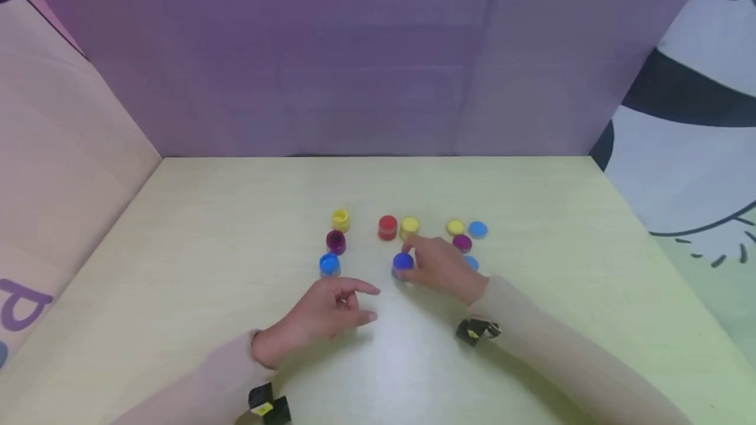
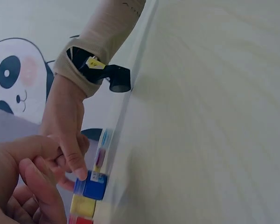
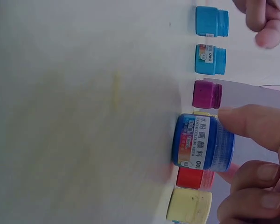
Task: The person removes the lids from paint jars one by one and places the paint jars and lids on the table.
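Observation:
In the head view my right hand (image 1: pixel 445 267) has thumb and fingers at the sides of a capped dark blue paint jar (image 1: pixel 403 262) standing on the table. The right wrist view shows this labelled jar (image 3: pixel 193 142) large, with the thumb at its lid. My left hand (image 1: pixel 325 310) hovers to the left, index finger and thumb extended and apart, holding nothing. Just beyond it is an uncapped light blue jar (image 1: pixel 329 265). Behind the dark blue jar stand a capped red jar (image 1: pixel 388 228) and a capped pale yellow jar (image 1: pixel 410 225).
Uncapped purple (image 1: pixel 336 242) and yellow (image 1: pixel 340 220) jars continue the left row. A second light blue jar (image 3: pixel 212 21) appears in the right wrist view. Loose lids lie right: yellow (image 1: pixel 455 227), purple (image 1: pixel 462 243) and two blue ones (image 1: pixel 478 229). A purple wall (image 1: pixel 378 84) borders the table's back.

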`<action>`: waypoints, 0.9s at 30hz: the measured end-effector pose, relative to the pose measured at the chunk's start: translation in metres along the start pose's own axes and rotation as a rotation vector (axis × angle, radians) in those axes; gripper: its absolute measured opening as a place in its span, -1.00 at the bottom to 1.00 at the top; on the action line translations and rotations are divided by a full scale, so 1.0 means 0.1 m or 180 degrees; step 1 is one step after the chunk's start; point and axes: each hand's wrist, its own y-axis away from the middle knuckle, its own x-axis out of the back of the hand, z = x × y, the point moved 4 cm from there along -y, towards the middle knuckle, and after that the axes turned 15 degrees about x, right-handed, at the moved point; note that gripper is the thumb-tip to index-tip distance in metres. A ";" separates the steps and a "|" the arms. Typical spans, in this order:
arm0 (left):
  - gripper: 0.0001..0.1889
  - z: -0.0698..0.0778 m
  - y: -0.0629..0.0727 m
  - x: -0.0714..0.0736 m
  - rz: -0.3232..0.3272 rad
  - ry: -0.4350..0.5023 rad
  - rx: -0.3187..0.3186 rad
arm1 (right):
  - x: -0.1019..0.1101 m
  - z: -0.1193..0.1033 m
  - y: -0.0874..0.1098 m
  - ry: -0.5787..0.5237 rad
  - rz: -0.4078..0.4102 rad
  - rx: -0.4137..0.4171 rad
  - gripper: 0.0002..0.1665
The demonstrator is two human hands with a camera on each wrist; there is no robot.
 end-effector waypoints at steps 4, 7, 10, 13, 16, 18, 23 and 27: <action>-0.61 0.02 -0.06 -0.14 0.0066 0.0034 0.0056 | 0.01 -0.03 0.08 -0.0015 0.0007 0.0125 -0.61; -0.59 0.02 -0.11 -0.22 0.0182 -0.0018 0.0165 | 0.02 -0.05 0.14 -0.0022 -0.0023 0.0135 -0.61; -0.56 0.02 -0.17 -0.30 0.0246 -0.0025 0.0228 | 0.02 -0.06 0.18 -0.0082 -0.0063 0.0112 -0.63; -0.51 0.02 -0.22 -0.35 0.0275 0.0017 0.0241 | 0.02 -0.06 0.20 -0.0147 -0.0102 0.0112 -0.66; -0.46 0.03 -0.28 -0.37 0.0277 0.0057 0.0213 | 0.03 -0.05 0.21 -0.0197 -0.0128 0.0124 -0.68; -0.44 0.04 -0.31 -0.37 0.0269 0.0061 0.0202 | 0.03 -0.05 0.21 -0.0204 -0.0138 0.0132 -0.69; -0.42 0.07 -0.41 -0.39 0.0204 -0.0029 0.0215 | 0.03 -0.03 0.20 -0.0227 -0.0172 0.0120 -0.69; -0.47 0.11 -0.48 -0.42 0.0158 -0.0103 0.0089 | 0.02 -0.02 0.21 -0.0188 -0.0200 0.0074 -0.67</action>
